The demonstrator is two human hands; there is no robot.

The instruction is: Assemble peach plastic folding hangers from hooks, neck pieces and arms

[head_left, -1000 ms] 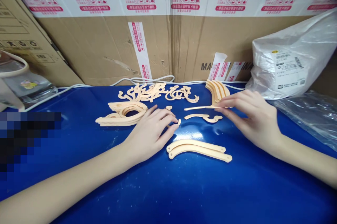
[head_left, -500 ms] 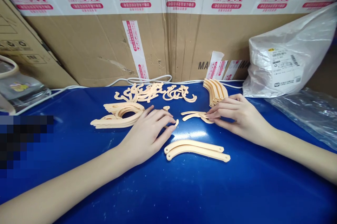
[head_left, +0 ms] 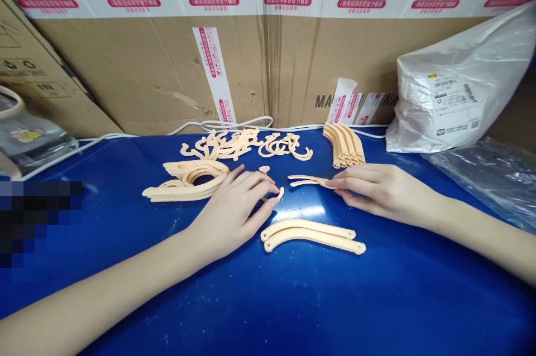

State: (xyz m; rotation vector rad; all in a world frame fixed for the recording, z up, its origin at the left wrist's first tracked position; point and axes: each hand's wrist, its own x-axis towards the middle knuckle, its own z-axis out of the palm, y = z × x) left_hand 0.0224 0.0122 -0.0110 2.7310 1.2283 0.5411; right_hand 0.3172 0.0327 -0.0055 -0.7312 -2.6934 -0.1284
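Note:
With fingers closed, my left hand (head_left: 238, 200) pinches a small cream plastic hook (head_left: 281, 193); its curved end shows past the fingertips and the rest is covered. To the right, my right hand (head_left: 372, 191) grips a pair of thin, curved cream plastic strips (head_left: 307, 179), which cross near the fingertips and point left. Below and between the hands lie two long curved plastic arms (head_left: 312, 233) side by side, with holes at their ends. A small loose cream piece (head_left: 264, 169) sits just above my left fingers.
Behind my left hand is a stack of larger curved pieces (head_left: 180, 191). A pile of loose hooks (head_left: 234, 144) lies at the back, with stacked curved arms (head_left: 343, 144) to its right. Cardboard boxes (head_left: 159, 66), a white cable (head_left: 238, 120), a plastic bag (head_left: 456, 88) and a clear jug (head_left: 37, 133) surround the blue table (head_left: 268, 306).
My right hand has turned and flattened slightly, tilting the thin strips so they look narrower and closer together. My left hand has stayed in place with the hook.

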